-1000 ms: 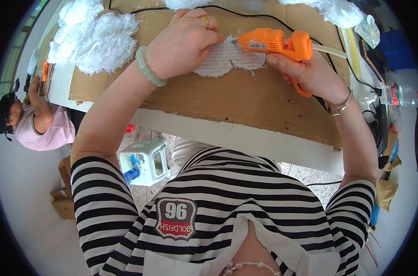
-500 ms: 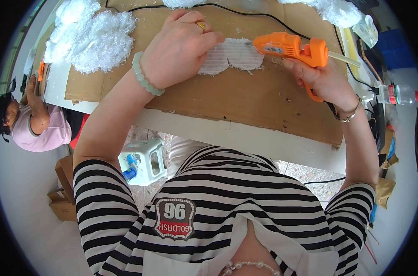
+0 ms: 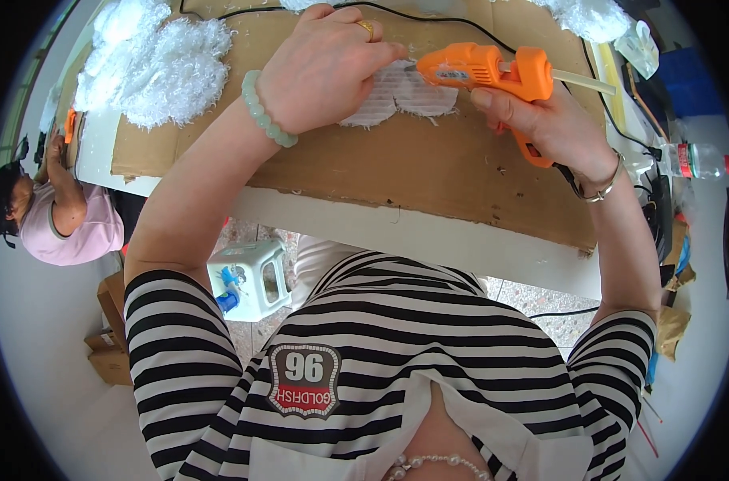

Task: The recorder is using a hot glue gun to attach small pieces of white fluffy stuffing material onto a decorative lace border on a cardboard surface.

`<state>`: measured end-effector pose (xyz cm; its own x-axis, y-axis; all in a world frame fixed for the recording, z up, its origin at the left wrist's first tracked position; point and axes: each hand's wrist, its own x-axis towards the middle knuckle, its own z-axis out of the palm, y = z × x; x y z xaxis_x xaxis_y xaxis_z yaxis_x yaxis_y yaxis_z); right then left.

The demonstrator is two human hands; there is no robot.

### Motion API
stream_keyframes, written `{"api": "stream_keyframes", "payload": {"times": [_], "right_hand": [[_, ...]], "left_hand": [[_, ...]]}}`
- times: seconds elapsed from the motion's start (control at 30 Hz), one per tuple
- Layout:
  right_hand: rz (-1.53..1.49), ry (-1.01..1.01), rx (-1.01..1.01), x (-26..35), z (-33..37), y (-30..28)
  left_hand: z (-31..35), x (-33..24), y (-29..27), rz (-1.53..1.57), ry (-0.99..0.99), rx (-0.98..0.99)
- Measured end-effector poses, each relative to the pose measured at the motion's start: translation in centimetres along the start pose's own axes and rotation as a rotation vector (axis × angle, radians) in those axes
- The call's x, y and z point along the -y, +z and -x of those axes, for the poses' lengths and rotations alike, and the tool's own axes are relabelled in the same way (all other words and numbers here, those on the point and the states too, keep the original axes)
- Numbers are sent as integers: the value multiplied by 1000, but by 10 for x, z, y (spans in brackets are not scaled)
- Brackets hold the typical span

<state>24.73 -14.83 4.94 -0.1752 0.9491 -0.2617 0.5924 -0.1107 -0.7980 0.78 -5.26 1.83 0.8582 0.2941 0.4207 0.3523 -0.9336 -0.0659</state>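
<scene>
Left hand (image 3: 324, 68) presses flat on the white ribbed piece (image 3: 396, 96) lying on the cardboard (image 3: 428, 168) over the bench (image 3: 428, 240). Right hand (image 3: 549, 120) grips the orange glue gun (image 3: 484, 68), nozzle at the piece's edge. Best to squeeze gently, fingers off the hot glue.

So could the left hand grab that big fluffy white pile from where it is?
Probably yes. The left hand presses on the flat white piece, and the fluffy white pile lies on the same cardboard sheet just to its left, with only bare cardboard between them.
</scene>
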Motion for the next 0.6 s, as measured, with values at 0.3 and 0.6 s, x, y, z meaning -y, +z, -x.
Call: {"api": "stream_keyframes", "payload": {"times": [0.3, 0.6], "right_hand": [[-8, -44, 10, 5, -8, 4], [56, -18, -21, 0, -6, 2]], "left_hand": [[0, 0, -1, 12, -47, 51], [-2, 0, -11, 19, -4, -28]]}}
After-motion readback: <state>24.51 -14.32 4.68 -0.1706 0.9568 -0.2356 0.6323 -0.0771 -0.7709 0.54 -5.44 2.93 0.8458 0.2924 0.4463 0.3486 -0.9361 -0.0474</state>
